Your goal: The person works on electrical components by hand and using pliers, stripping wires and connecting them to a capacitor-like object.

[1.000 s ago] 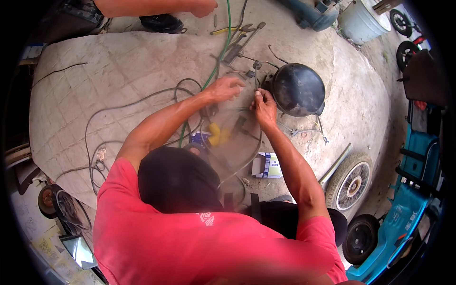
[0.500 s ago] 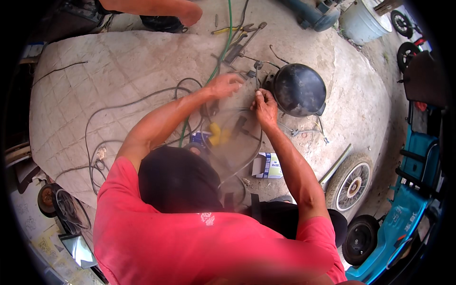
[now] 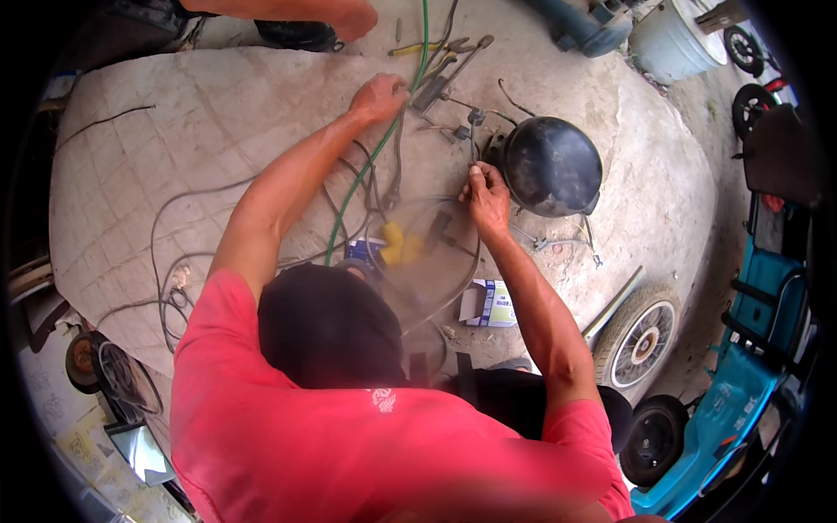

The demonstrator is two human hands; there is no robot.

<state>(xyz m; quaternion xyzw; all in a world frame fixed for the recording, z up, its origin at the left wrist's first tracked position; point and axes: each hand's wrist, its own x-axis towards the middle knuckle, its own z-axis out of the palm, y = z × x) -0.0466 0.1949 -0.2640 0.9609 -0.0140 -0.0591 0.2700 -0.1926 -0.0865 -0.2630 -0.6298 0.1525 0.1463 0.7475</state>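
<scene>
My left hand (image 3: 380, 98) is beside the green cord (image 3: 423, 54), short of the pliers (image 3: 432, 50) and other tools, with its fingers apart and slightly curved. My right hand (image 3: 486, 196) pinches a thin dark cable (image 3: 473, 148) just left of a round black metal tank (image 3: 553, 166). Small dark fittings (image 3: 476, 118) on short lines lie above that hand. Below and between my arms are loose cords, yellow objects (image 3: 399, 244) seen through a blurred patch, and an open blue-and-white box (image 3: 495, 304).
Another person's hand and forearm (image 3: 349, 19) are at the top left. A spoked wheel (image 3: 641, 340) and metal bar (image 3: 615, 303) lie right, beside a turquoise scooter (image 3: 750, 383). A white bucket (image 3: 676, 48) and blue-grey machine (image 3: 584, 30) sit at top right.
My left hand has moved up and away from beside the right hand, toward the green cord and tools. My right hand stays on the cable. The other person's hand has shifted slightly.
</scene>
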